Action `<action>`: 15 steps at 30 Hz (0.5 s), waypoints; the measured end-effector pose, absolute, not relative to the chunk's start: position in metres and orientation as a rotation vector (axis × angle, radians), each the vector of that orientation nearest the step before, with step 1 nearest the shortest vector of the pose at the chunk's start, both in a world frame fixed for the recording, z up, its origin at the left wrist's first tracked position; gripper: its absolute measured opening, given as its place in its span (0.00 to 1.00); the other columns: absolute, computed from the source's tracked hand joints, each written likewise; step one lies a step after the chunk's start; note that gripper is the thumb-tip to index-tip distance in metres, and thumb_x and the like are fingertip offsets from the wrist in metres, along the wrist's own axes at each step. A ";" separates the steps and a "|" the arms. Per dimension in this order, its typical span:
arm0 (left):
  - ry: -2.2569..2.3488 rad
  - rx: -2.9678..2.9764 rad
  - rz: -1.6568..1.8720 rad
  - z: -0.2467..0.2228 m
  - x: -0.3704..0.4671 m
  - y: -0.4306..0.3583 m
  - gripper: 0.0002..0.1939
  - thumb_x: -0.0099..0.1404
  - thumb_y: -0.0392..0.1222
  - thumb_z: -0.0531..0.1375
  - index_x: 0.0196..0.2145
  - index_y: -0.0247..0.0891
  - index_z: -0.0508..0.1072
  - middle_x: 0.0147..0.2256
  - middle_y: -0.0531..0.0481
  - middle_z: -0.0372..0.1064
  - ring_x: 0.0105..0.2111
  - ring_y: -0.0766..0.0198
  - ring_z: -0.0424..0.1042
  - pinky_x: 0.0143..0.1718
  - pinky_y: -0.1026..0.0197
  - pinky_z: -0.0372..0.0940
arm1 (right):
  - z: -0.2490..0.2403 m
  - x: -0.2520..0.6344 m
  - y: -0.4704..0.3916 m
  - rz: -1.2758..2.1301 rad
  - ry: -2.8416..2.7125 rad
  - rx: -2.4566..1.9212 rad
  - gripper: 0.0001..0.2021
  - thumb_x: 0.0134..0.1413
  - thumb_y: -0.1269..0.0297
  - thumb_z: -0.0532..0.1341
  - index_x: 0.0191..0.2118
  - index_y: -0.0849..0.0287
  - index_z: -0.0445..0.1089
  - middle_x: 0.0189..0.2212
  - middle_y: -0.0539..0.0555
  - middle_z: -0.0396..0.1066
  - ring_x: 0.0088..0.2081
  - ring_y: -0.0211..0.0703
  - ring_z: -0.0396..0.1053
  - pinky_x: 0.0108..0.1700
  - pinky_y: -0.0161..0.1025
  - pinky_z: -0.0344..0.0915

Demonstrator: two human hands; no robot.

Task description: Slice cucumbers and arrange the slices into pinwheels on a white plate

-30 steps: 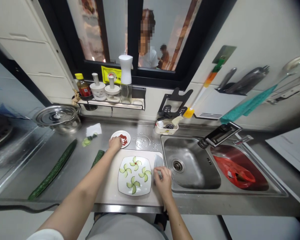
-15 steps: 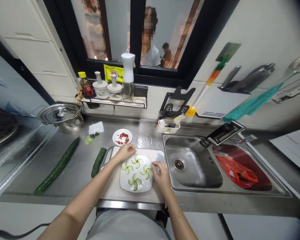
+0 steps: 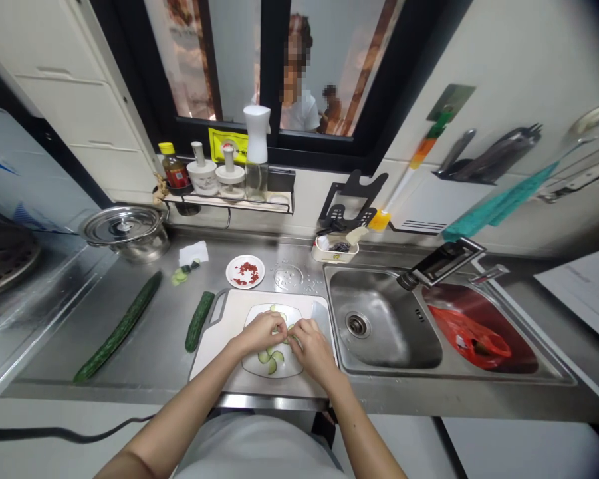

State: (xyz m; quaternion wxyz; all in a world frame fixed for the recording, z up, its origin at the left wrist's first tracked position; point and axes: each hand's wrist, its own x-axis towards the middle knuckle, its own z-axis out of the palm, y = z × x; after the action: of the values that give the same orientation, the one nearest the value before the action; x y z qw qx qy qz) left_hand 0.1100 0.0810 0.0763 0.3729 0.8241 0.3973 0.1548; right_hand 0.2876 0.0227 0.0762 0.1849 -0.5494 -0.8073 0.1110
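Observation:
A white plate (image 3: pixel 293 367) with a dark rim rests on a cutting board (image 3: pixel 229 313). Thin cucumber slices (image 3: pixel 272 360) lie on it in pinwheel shapes, some covered by my hands. My left hand (image 3: pixel 266 330) hovers over the plate, thumb and fingertips pinched; whatever they hold is too small to make out. Right beside it, my right hand (image 3: pixel 312 347) has its fingers bent and pressed together above the slices on the plate's right side. Its fingertips almost meet the left ones, and their contents are hidden. Behind the board sits a small dish (image 3: pixel 232 280) of red bits.
A cut cucumber (image 3: pixel 199 321) lies left of the board, a long whole cucumber (image 3: pixel 119 326) farther left. A blade (image 3: pixel 320 311) rests at the board's right edge. The sink (image 3: pixel 383 319) adjoins on the right. A lidded pot (image 3: pixel 139 243) stands back left.
My left hand has moved from the plate's far edge, near the dish, toward the right over the plate. My right hand has shifted inward, and the fingertips now come close together.

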 end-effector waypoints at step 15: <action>0.977 2.131 0.398 0.075 0.112 0.075 0.06 0.59 0.38 0.57 0.30 0.39 0.75 0.32 0.53 0.73 0.36 0.63 0.70 0.39 0.64 0.61 | 0.078 0.288 0.018 0.294 -2.297 -1.531 0.07 0.56 0.73 0.55 0.31 0.56 0.69 0.34 0.54 0.67 0.39 0.45 0.61 0.38 0.38 0.60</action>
State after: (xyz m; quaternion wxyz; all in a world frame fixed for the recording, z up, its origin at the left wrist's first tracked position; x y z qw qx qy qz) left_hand 0.1117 0.0745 0.0751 0.3729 0.8316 0.3812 0.1553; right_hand 0.2878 0.0182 0.0781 0.1817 -0.5422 -0.8137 0.1042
